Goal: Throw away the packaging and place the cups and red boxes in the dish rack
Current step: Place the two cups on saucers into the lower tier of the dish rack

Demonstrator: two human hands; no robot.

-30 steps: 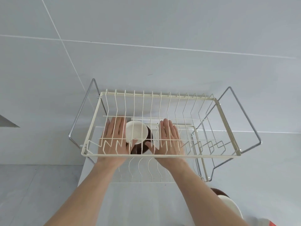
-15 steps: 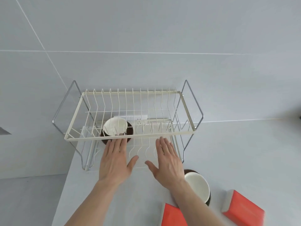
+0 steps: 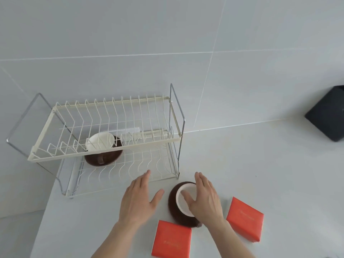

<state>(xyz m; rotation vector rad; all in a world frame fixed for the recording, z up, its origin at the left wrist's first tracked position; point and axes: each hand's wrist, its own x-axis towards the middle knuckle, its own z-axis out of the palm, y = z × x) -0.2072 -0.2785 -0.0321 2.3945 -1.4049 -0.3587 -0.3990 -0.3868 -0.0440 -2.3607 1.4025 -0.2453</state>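
A cream wire dish rack (image 3: 104,148) with two tiers stands at the back left of the white counter. One brown cup with a white inside (image 3: 101,150) sits on its lower tier. A second brown and white cup (image 3: 179,202) stands on the counter in front of the rack's right end. My right hand (image 3: 205,198) hovers over this cup with fingers spread, thumb over its rim. My left hand (image 3: 138,198) is open just left of the cup, not touching it. Two red boxes lie on the counter, one (image 3: 172,240) near me and one (image 3: 245,217) to the right.
A black object (image 3: 329,113) leans at the far right against the tiled wall. The counter's left edge (image 3: 46,211) drops off below the rack. A white socket strip shows behind the rack.
Both hands have drawn back out of the rack, leaving the first cup on the lower tier, and moved right and nearer to the second cup. The view has swung right and down.
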